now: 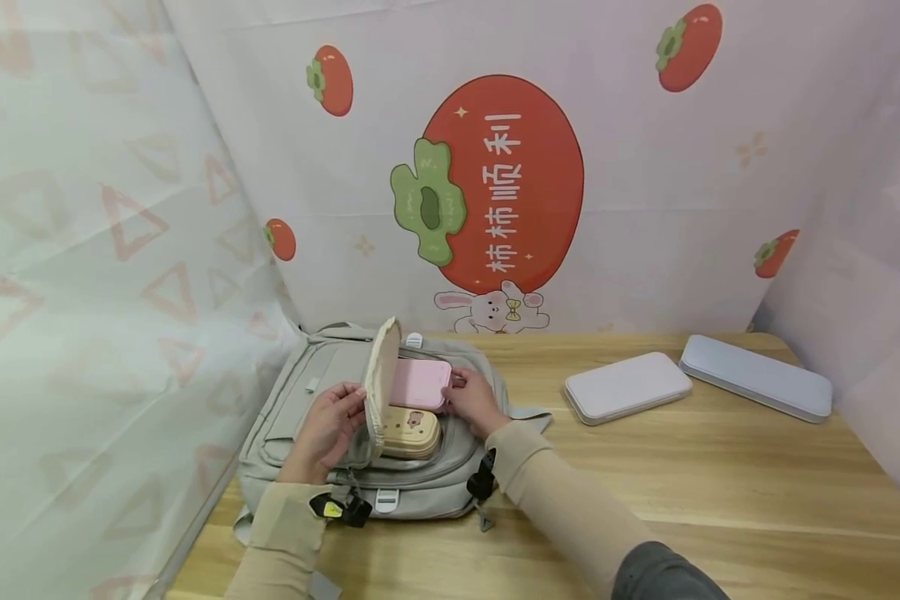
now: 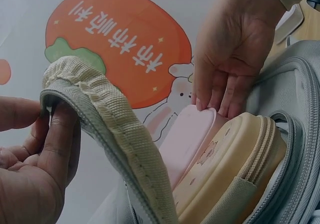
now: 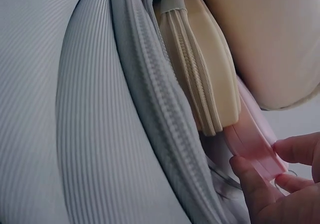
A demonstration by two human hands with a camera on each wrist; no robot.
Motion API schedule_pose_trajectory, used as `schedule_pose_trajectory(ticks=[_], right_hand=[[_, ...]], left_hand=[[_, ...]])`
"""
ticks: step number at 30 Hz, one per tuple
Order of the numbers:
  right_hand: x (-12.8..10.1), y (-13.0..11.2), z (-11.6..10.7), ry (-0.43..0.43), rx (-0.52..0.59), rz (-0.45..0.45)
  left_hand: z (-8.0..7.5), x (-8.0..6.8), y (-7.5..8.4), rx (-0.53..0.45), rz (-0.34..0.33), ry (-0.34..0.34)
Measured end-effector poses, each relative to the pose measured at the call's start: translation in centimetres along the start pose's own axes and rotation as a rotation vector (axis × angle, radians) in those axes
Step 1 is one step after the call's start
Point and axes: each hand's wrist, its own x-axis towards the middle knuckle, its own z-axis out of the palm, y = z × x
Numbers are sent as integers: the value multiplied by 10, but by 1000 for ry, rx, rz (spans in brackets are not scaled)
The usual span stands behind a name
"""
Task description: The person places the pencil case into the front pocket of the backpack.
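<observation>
A grey backpack (image 1: 292,417) lies flat on the wooden table (image 1: 682,492), its compartment unzipped. My left hand (image 1: 328,429) grips the cream-lined flap (image 1: 382,379) (image 2: 100,114) and holds it up. Inside sit a beige zip case (image 1: 411,432) (image 2: 235,169) (image 3: 200,79) with a cartoon print and, behind it, a pink flat case (image 1: 420,382) (image 2: 187,139) (image 3: 255,144). My right hand (image 1: 474,402) (image 2: 235,44) pinches the pink case's end with its fingertips (image 3: 250,179), half inside the bag.
Two flat pale cases lie on the table to the right: a lilac-white one (image 1: 626,386) and a blue-grey one (image 1: 755,375). Printed cloth walls (image 1: 495,167) close in the left, back and right sides. Backpack straps and black buckles (image 1: 482,483) hang toward me.
</observation>
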Motion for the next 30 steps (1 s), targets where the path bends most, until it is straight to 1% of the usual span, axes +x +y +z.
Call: schedule_pose_trajectory(ticks=[6,12,15,22,25,27,30], right_hand=[[4,6,6,-19,20,-10],[6,12,10,-39,-9,-4],[7,12,13,-54,-39,-22],[7,12,1,-98,-177,-51],[6,9,-8,-120,-238,-65],[4,7,-15,-132,-250,-57],[2,6,-28,-147,-235,-53]], left_hand=[[0,1,-1,-5,9,-17],[-1,3,-4,-26,-5,-13],[-3,3,-5,-26,0,-9],[0,3,-6,-10,-6,-26],[-1,1,-6,0,-5,-17],[-2,0,-6,7,-1,-17],[-2,-1,-5,14,2,-18]])
